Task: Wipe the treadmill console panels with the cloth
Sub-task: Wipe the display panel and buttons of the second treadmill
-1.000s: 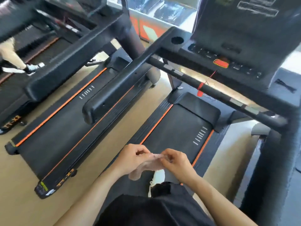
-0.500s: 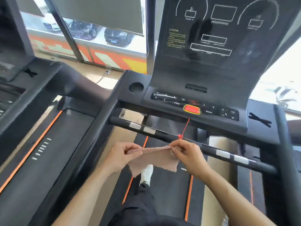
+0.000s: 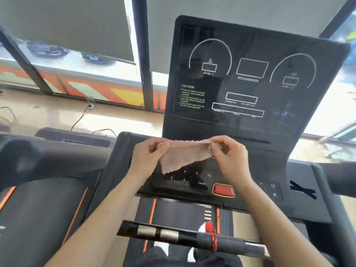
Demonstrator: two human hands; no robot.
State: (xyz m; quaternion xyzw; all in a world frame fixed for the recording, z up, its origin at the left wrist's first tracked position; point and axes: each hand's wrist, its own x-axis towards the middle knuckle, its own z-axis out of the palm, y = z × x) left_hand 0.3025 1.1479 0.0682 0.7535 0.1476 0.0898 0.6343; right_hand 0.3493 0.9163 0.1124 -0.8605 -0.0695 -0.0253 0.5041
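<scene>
Cloth (image 3: 183,157): pinkish, napped, thin and limp, ragged along its lower edge. You are holding it stretched out at the centre of the frame. Your left hand (image 3: 146,158) is pinching one upper corner and your right hand (image 3: 229,157) the other, fingers curled on both.

Change: a second ago you were bunching it low over the belt. You are now lifting it, opened flat, in front of the console, with its loose corner hanging over the key panel (image 3: 192,180). Whether it is touching that panel cannot be told.

Meaning: the unfolding is probably finishing and no wiping is showing yet. Both panels are looking untouched.

Display panel (image 3: 250,89), upper centre-right: broad, flat, glossy black, leaning back, carrying white printed arcs and boxes. It is catching reflections, and faint smears are showing at its lower right.

Key panel: matt black with small white numerals.

Stop button (image 3: 223,190), below your right hand: red rounded rectangle, yellow-rimmed.

Crossbar (image 3: 188,236), bottom centre: round dark tube with silvery plates, red cord (image 3: 212,240) wound round it.
</scene>
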